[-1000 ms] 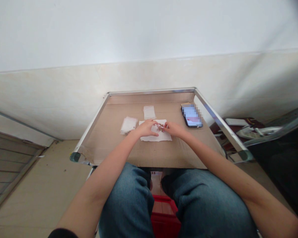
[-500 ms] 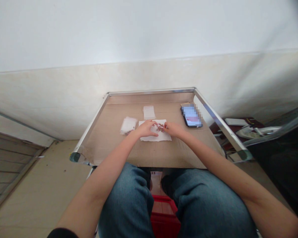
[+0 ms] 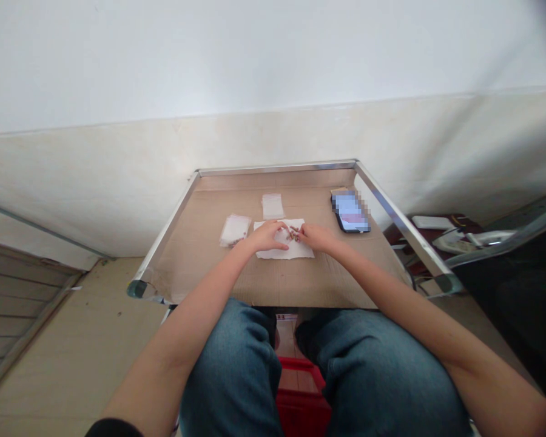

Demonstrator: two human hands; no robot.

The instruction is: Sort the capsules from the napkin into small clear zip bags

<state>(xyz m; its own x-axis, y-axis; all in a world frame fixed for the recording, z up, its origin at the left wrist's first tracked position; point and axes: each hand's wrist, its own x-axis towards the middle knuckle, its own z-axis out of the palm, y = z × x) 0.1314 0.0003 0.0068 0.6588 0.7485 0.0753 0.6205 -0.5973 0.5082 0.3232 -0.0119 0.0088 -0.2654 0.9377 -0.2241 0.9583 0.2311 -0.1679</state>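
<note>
A white sheet of paper (image 3: 284, 252) lies on the cardboard-covered table, with several small reddish-brown pieces (image 3: 293, 233) in a loose cluster on it. My left hand (image 3: 268, 237) rests on the paper's left part, thumb and forefinger curved and apart, with a gap facing the pieces. From the right, my right hand (image 3: 316, 236) reaches the cluster with its fingers drawn together. Whatever may be between its fingertips is too small to make out. Left of the paper is a stack of small clear bags (image 3: 235, 229), with small dark bits showing inside. Behind the paper lies another stack of flat clear bags (image 3: 273, 206).
A phone (image 3: 351, 211) with its screen lit lies at the table's right side. A metal rim (image 3: 277, 167) runs along the table's edges, and a wall stands behind. Below, a red stool (image 3: 300, 406) shows between my knees. A dark seat-like shape fills the far right.
Both hands stay almost in place over the paper. My right fingers and the small pieces shift only very slightly; the bags and phone lie as before.
</note>
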